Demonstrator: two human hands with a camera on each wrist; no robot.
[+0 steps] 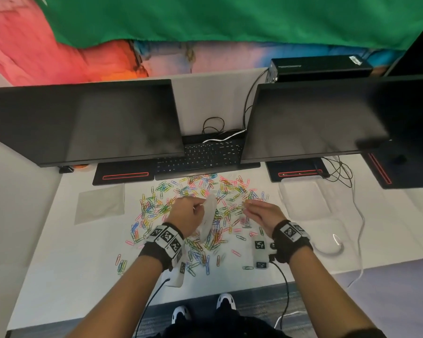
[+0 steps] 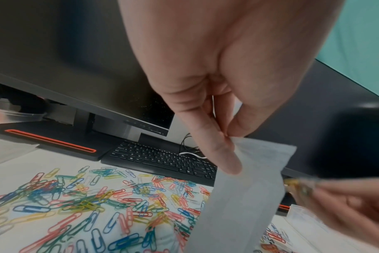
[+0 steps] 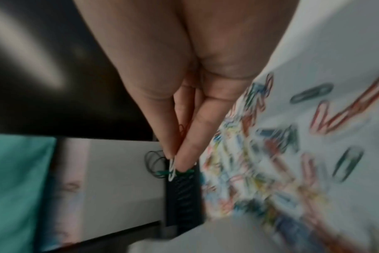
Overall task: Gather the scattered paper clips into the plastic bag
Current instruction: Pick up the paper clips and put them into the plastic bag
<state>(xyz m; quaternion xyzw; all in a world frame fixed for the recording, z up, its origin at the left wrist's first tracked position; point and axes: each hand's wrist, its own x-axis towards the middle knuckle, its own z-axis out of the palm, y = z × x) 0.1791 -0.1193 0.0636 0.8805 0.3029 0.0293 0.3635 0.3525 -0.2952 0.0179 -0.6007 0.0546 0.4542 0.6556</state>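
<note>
We see the left hand (image 1: 188,211) pinching the plastic bag (image 2: 244,196) by its top edge above the scattered paper clips (image 1: 181,215); the right hand (image 1: 260,213) pinches a few clips (image 3: 172,168) just beside it.

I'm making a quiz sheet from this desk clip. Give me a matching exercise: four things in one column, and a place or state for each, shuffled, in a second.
Things
1. plastic bag
2. scattered paper clips
3. keyboard
4. few paper clips

Places or states
A. pinched in the right hand
B. lying between the two monitors
C. hanging from the left hand
D. spread loose on the white desk

Pairs: 1-C, 2-D, 3-B, 4-A
</note>
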